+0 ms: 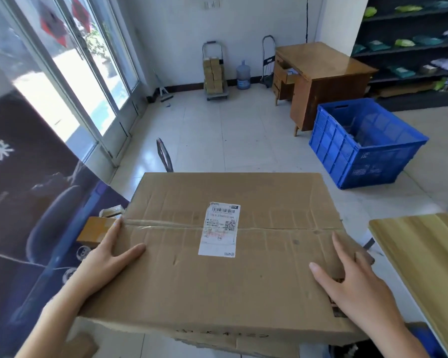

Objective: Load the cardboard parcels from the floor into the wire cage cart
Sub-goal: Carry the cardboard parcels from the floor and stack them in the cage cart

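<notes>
A large cardboard parcel (233, 241) with a white shipping label (220, 228) and a taped seam fills the lower middle of the view, held up between both hands. My left hand (106, 257) presses its left edge, fingers straight and thumb lying on top. At the right edge my right hand (352, 282) presses in, fingers stretched over a torn corner. Smaller parcels (98, 227) show past the left edge. A dark curved handle (163, 153) rises behind the parcel; whatever it belongs to is hidden.
A blue plastic crate (365, 143) stands on the tiled floor to the right, beside a wooden desk (318, 73). A hand truck with stacked boxes (214, 71) and a water jug (243, 76) stand at the far wall. A wood-topped table (424, 254) is close right, a dark banner (23, 202) left.
</notes>
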Available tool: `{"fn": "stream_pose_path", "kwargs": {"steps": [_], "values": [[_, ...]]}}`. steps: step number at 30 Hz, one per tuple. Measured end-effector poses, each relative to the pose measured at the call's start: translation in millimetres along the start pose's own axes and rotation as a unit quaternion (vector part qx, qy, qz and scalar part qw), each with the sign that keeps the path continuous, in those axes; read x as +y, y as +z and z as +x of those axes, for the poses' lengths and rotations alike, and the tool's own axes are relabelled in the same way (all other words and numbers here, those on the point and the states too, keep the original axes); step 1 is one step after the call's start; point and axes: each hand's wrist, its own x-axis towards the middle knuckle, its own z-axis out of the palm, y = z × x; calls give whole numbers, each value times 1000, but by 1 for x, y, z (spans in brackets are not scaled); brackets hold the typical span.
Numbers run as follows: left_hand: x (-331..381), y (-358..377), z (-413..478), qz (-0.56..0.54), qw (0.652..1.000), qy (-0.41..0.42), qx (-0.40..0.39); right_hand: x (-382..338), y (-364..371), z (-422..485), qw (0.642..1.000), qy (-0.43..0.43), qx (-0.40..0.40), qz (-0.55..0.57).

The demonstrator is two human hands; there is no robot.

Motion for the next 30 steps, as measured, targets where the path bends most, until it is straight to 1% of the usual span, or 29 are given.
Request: {"fn": "stream_pose_path", "kwargs": {"steps": [2,5,7,9,11,13,16,17,20,24,30], "values": [[-17,-10,-28,-14,999,-19,21,-10,-2,0,999,-33,-11,-1],[-50,-35,-72,-38,993,-65,90,-39,2,-2,995,-98,-35,9],[-95,-53,-94,-78,986,-83,122,-65,9,-1,988,-146,-38,11],[-162,-67,-112,-102,981,-72,150,-93,18,-1,979,-199,-41,21],[-196,-77,-142,-110,966,-74,221,-124,26,-4,967,-248,-48,25],[-180,-83,-184,-91,953,-97,271,-155,35,-11,954,-293,-52,20],[-176,-91,-244,-92,934,-170,300,-196,52,-32,932,-357,-65,11],[-181,-93,-266,-97,927,-179,315,-209,59,-43,923,-378,-73,12],[-208,-96,-331,-102,901,-213,364,-240,82,-83,898,-432,-88,10],[-256,-93,-450,-113,861,-268,417,-269,123,-176,858,-499,-126,1],[-327,-78,-639,-137,805,-331,474,-269,188,-340,803,-572,-169,-14]]}}
